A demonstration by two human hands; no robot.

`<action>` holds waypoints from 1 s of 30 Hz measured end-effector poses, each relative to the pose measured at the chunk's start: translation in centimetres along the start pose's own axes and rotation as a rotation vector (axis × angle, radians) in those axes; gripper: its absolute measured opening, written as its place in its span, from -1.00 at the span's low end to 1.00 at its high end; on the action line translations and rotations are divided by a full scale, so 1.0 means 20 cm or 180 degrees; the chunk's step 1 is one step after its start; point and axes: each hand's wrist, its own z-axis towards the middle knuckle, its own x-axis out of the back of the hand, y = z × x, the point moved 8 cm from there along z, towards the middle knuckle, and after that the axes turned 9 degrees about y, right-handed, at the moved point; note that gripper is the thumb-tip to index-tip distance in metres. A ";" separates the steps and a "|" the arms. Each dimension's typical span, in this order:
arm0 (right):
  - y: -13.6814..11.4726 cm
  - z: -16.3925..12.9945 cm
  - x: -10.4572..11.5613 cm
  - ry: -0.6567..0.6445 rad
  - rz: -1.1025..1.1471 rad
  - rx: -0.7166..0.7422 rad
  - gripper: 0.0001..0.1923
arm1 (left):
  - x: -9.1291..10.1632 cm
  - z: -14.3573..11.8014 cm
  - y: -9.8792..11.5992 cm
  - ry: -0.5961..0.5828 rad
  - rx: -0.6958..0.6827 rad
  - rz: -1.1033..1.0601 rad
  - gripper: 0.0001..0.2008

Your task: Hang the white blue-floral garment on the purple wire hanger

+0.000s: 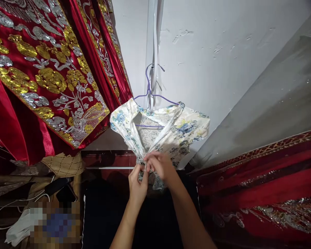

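Observation:
A white satin garment (176, 129) with a blue and yellow flower print hangs on a purple wire hanger (148, 93) against a white wall. Its front edges come together low down, where both my hands meet. My left hand (138, 185) pinches the fabric from below. My right hand (159, 166) grips the same spot from the right, fingers closed on the cloth. What sits between the fingers is hidden.
A red robe (46, 79) with gold and silver embroidery hangs at the upper left. More red embroidered cloth (261, 186) lies at the right under a sheer grey cover (274, 93). A white cable (18, 202) and cluttered items sit at the lower left.

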 end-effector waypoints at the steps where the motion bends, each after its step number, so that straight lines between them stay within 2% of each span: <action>1: -0.08 0.06 0.01 -0.0056 -0.0016 -0.0008 -0.75 | -0.01 -0.01 0.00 0.0009 -0.0025 0.0027 -0.76; 3: -0.25 0.18 0.05 -0.0022 0.0026 0.0067 -0.77 | -0.06 -0.03 0.00 -0.0040 -0.0050 0.0095 -0.74; 6: -0.49 0.32 0.11 -0.0034 -0.0007 0.0307 -0.78 | -0.15 -0.03 0.01 -0.0359 -0.0159 0.0234 -0.71; 8: -0.61 0.38 0.14 -0.0015 -0.0040 0.0413 -0.78 | -0.19 -0.02 0.02 -0.0582 -0.0276 0.0291 -0.71; 12: -0.71 0.39 0.17 0.0096 0.0030 0.0405 -0.77 | -0.20 0.03 0.06 -0.0901 -0.0529 0.0370 -0.73; 17: -0.76 0.35 0.17 0.0259 0.0336 0.0794 -0.76 | -0.18 0.10 0.12 -0.1158 -0.0908 0.0506 -0.79; 19: -0.74 0.34 0.17 0.0316 0.0443 0.0953 -0.80 | -0.17 0.17 0.21 -0.1211 -0.1204 0.0456 -0.84; 21: -0.70 0.33 0.18 0.0383 0.0540 0.1044 -0.83 | -0.13 0.28 0.35 -0.1054 -0.1593 0.0313 -0.89; 24: -0.67 0.30 0.20 0.0449 0.0498 0.1096 -0.80 | -0.04 0.50 0.61 -0.0520 -0.1917 0.0114 -0.67; 26: -0.68 0.28 0.20 0.0463 0.0422 0.1171 -0.79 | 0.00 0.63 0.78 -0.0235 -0.2122 0.0197 -0.59; 28: -0.68 0.28 0.19 0.0443 0.0301 0.1266 -0.79 | -0.01 0.69 0.93 -0.0234 -0.2483 0.0440 -0.74; 30: -0.64 0.31 0.17 0.0520 0.0097 0.1391 -0.79 | -0.01 0.70 1.02 -0.0150 -0.2788 0.0646 -0.83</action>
